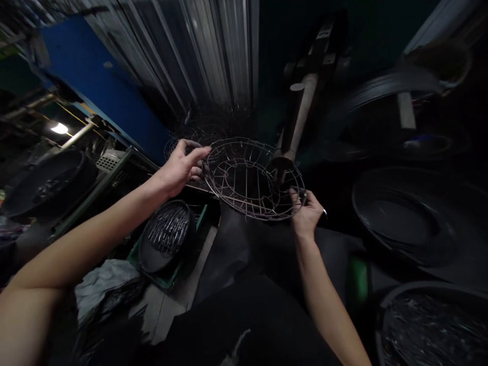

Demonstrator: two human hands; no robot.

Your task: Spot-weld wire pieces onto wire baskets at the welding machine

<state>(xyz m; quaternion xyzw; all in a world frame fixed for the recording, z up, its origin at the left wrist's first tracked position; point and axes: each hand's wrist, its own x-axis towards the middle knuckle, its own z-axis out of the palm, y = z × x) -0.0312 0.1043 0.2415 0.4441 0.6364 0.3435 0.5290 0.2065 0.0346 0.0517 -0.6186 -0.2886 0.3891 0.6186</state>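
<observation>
A round wire basket point(246, 190) with a ringed bottom is held up between my two hands, above my lap. My left hand point(186, 165) pinches its rim on the left side, thumb over the top wire. On the right, my right hand point(305, 208) is closed round the rim, and a ring shows on one finger. A pale rod-shaped machine arm point(301, 117) reaches down from above, and its dark tip point(281, 170) lies over the right part of the basket. Whether tip and wire touch, I cannot tell.
A black bowl of short metal pieces point(170, 229) sits in a green crate point(168, 279) at lower left. Dark basins point(396, 218) and a tub of wire pieces point(434, 325) stand on the right. Behind are a blue panel point(99, 81) and corrugated metal sheet point(213, 51).
</observation>
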